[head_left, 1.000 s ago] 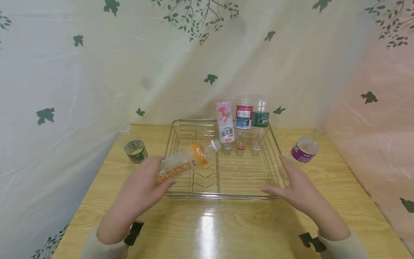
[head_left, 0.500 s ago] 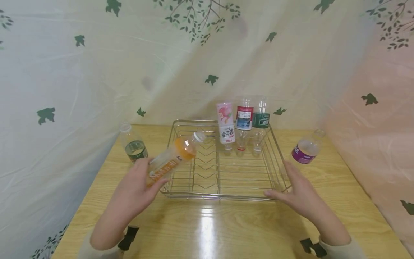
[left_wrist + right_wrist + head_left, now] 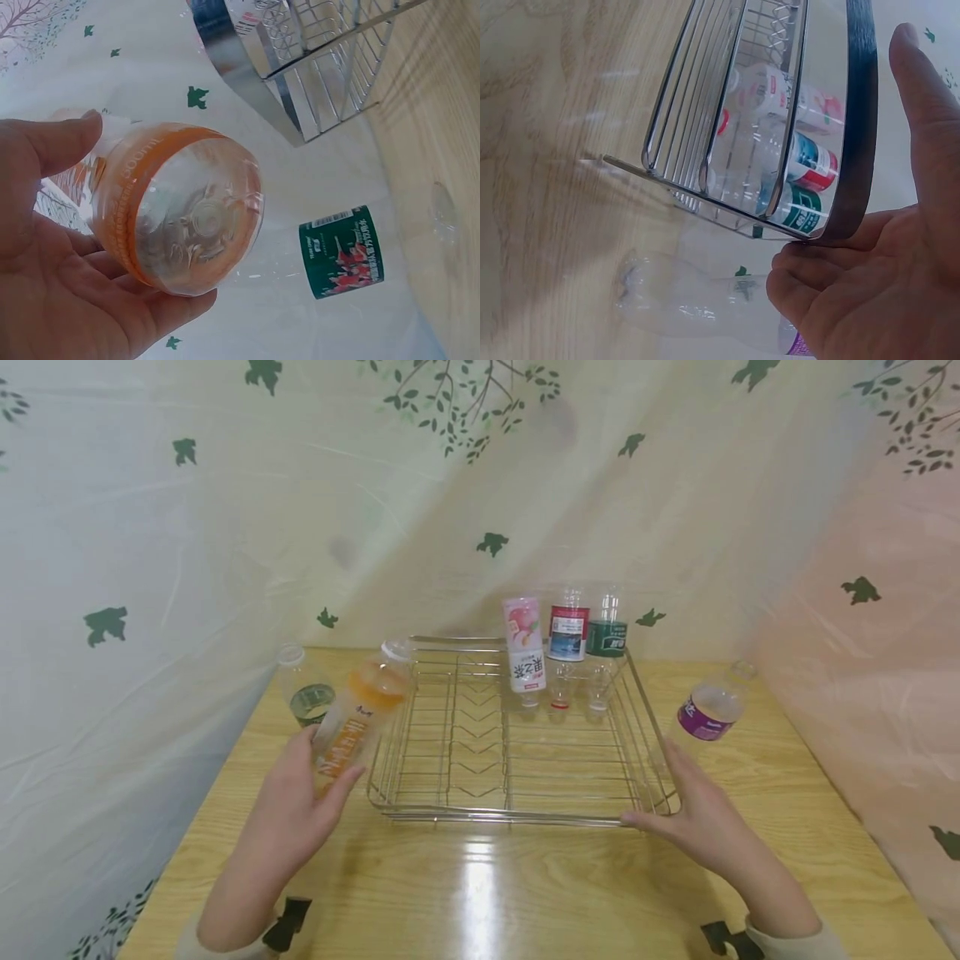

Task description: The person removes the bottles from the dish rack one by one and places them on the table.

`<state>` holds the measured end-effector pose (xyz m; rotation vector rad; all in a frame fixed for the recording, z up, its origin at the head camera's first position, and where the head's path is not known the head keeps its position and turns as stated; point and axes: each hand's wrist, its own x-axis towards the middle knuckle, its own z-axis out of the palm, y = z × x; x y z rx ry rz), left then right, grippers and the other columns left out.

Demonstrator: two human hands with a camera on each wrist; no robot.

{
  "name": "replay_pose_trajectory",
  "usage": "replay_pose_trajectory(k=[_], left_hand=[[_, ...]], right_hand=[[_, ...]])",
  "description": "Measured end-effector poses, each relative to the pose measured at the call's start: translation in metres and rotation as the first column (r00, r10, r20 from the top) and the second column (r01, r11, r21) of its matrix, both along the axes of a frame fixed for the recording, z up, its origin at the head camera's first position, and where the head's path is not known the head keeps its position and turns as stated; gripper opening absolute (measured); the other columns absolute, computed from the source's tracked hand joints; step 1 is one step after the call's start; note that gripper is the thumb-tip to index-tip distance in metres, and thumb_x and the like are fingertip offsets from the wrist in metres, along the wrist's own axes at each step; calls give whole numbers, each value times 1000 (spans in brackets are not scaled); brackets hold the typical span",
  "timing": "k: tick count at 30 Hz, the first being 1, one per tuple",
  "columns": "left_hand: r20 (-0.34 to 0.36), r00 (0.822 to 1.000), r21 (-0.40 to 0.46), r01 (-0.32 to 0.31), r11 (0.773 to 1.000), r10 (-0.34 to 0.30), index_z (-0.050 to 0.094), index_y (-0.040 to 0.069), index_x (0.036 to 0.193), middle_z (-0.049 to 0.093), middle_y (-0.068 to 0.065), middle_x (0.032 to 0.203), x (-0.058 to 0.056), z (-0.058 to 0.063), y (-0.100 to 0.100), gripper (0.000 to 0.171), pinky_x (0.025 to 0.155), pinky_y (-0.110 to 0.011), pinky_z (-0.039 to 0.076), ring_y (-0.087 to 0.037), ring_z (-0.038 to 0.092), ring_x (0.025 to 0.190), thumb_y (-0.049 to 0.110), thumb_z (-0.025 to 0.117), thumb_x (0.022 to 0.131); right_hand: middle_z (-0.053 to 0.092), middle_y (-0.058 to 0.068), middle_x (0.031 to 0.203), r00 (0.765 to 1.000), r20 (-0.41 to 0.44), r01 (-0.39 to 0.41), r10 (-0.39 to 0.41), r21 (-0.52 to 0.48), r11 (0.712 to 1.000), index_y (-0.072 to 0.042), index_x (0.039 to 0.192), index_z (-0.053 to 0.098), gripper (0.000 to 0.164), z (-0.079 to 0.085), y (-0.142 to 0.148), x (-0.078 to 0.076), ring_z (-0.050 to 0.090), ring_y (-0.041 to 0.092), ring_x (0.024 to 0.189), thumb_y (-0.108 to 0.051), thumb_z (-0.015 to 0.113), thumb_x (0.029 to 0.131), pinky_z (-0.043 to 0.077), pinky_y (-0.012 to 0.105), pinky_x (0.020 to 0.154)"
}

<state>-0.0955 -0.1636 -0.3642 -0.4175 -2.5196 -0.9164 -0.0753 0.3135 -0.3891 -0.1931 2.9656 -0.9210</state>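
My left hand (image 3: 294, 806) grips a clear plastic bottle (image 3: 351, 735) with an orange label, near its base. The bottle tilts up, its white-capped end leaning right beside the left side of the wire dish rack (image 3: 510, 816). In the left wrist view, the base of the bottle (image 3: 202, 217) faces the camera, thumb on one side and fingers on the other. At the rack's right front corner is my right hand (image 3: 708, 814). The right wrist view shows its fingers (image 3: 810, 274) against the outside of the corner, with the thumb raised apart from the rack.
Upside down in the rack's back right stand a pink-labelled bottle (image 3: 523, 643), a red-and-blue-labelled bottle (image 3: 567, 631) and a green-labelled bottle (image 3: 606, 637). Another green-labelled bottle (image 3: 294, 670) stands left of the rack, a purple-labelled bottle (image 3: 705, 714) right of it, on the wooden table (image 3: 570, 893).
My left hand has carried the orange-labelled bottle leftward, away from over the rack, and tipped it more upright. The right hand has shifted slightly right along the rack's corner.
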Motion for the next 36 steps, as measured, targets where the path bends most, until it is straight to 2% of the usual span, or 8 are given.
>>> replay_pose_trajectory(k=[8,13,17,21,25,30,36], left_hand=[[-12,1000,41,-28,999,29,42,-17,132,59,-29,108,-1,-9,-8,60,75,-62,55,-45,62,93,10,77,91],[50,997,79,-65,995,61,38,-18,135,58,-33,111,-2,-13,-11,61,73,-63,56,-47,63,94,13,73,95],[105,990,112,-110,988,98,37,-17,135,57,-34,112,-3,-16,-14,60,75,-64,55,-49,62,96,16,71,98],[131,981,136,-162,977,144,35,-18,135,55,-37,113,-3,-21,-18,61,78,-67,52,-53,59,100,16,69,98],[127,973,159,-210,965,191,35,-19,134,51,-36,115,-3,-27,-20,61,84,-67,48,-53,54,104,14,70,97],[118,970,171,-229,958,211,35,-22,135,47,-37,118,-5,-35,-23,62,90,-68,44,-52,50,107,11,71,96],[188,952,189,-276,942,241,34,-20,138,47,-37,123,-7,-40,-26,66,93,-68,43,-54,49,114,16,71,97]], right_hand=[[16,35,160,1000,-22,2,-2,3,1000,-5,163,5,128,-5,2,1,22,62,139,-59,83,77,25,78,104],[16,35,160,1000,-8,2,-2,-5,1000,-2,162,7,129,-5,2,1,22,62,138,-60,83,76,26,78,104],[16,34,160,1000,7,7,-7,-13,1000,-4,163,8,122,-5,4,3,22,63,138,-56,82,81,26,78,103],[16,34,160,1000,11,18,-18,-4,1000,-7,164,8,116,-5,4,3,22,63,137,-54,79,85,25,79,103],[18,35,160,1000,0,20,-20,5,1000,-6,163,9,115,-6,4,2,23,63,137,-55,78,85,25,79,103],[18,35,159,1000,-10,18,-18,4,1000,-4,163,11,114,-6,3,2,23,63,137,-53,79,85,25,79,103],[18,35,159,1000,-6,22,-22,3,1000,-4,163,11,113,-5,3,2,22,63,138,-51,79,86,24,78,104]])
